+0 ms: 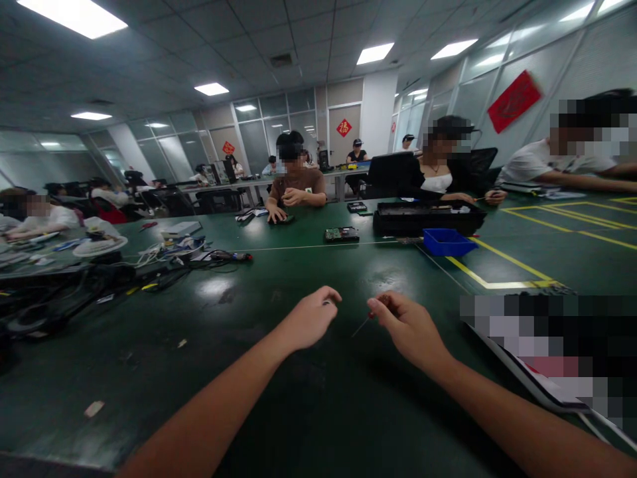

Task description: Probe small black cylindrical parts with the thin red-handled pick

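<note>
Both of my hands are raised over the green tabletop (279,405), a short gap between them. My right hand (411,325) is closed around a screwdriver (371,314); its reddish handle shows at the fingertips and its thin shaft slants down to the left. My left hand (311,318) has its fingers curled toward the right hand. A small greyish bit shows at those fingers, too small to name. Beyond the hands lies a hard drive (341,234) with a green circuit board facing up.
A blue bin (448,242) stands before a long black tray (428,218). Tangled cables (174,255) and dark gear (44,299) cover the left side. Papers (547,382) lie at right. A co-worker (301,182) sits opposite, others at right. Small scraps (94,408) lie near the front.
</note>
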A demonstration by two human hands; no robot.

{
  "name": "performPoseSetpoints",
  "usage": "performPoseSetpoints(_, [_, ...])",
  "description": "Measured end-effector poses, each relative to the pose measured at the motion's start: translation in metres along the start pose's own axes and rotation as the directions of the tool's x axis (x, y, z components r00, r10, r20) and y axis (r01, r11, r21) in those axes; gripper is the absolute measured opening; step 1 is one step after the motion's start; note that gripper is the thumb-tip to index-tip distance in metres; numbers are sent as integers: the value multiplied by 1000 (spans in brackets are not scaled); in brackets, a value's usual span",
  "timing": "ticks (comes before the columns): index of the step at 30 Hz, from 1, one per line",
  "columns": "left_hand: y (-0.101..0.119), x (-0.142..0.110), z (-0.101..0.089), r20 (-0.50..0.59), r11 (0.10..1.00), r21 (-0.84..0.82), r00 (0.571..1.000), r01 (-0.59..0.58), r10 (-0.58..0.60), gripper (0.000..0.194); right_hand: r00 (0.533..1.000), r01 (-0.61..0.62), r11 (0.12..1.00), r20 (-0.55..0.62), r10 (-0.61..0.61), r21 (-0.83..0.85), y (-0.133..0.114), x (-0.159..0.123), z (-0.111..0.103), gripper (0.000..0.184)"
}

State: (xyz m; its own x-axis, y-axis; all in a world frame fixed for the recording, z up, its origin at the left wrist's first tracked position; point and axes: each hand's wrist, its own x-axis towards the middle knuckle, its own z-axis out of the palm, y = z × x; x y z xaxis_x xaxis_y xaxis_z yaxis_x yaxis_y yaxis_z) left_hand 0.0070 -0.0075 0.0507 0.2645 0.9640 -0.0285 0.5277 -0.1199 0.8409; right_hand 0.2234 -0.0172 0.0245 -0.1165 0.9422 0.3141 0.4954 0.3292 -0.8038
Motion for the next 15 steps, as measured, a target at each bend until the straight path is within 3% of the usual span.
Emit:
performPoseSetpoints(4, [-14,-1,23,-32,967,245,996,-67,77,53,999,3,994,-47,2,108,-1,-1,2,33])
performPoseSetpoints(9, [-40,0,18,-49,952,236,976,-194,211,25,998,3,954,-64,17,300,2,0,4,31])
performPoseSetpoints(15, [-41,0,12,-69,944,196,956,-267,285,34,1000,10,943,-12,-7,332,6,0,7,30])
